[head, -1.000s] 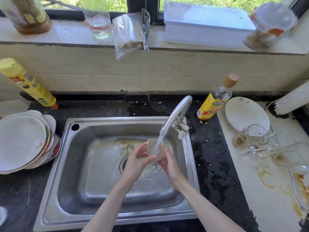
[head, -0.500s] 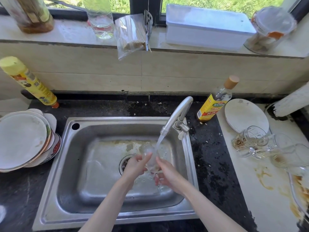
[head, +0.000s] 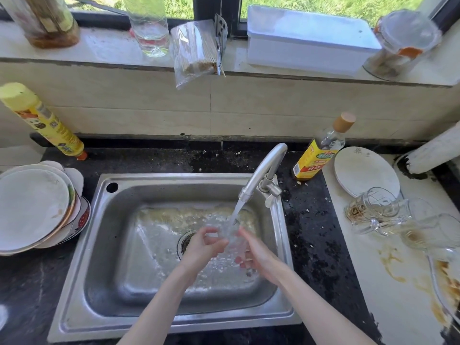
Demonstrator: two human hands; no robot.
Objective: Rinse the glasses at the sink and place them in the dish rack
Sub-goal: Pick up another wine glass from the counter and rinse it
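Sink (head: pixel 82 247) takes the middle of the counter, steel basin, water pooling over the drain, so any spill off my rinse stays inside it. Faucet (head: pixel 263 170) swings in from the right rim, spout angled down and left, stream running, which is why I work right of centre over the drain.

Stack of plates (head: pixel 32 207) sits left of the sink on the dark counter, well apart from my hands. On the light counter to the right, 1 white plate (head: pixel 361 170), then a cluster of dirty glasses (head: pixel 378 210) lying on their sides, brown residue in them; I judge those are next in line. No dish rack in view.

My left hand (head: pixel 204 247) and right hand (head: pixel 258 255) meet under the stream, both curled round the glass (head: pixel 230 235). It's clear and blurred by water, so which way it tilts I cannot tell. Left fingers wrap it from the left; right hand cups it from the right and below, fingertips curled under. 2 hands on it because wet glass is slippery, I judge, and holding it low in the basin keeps splash down.

Step in hand: rinsing. Task looks early, several glasses unwashed.
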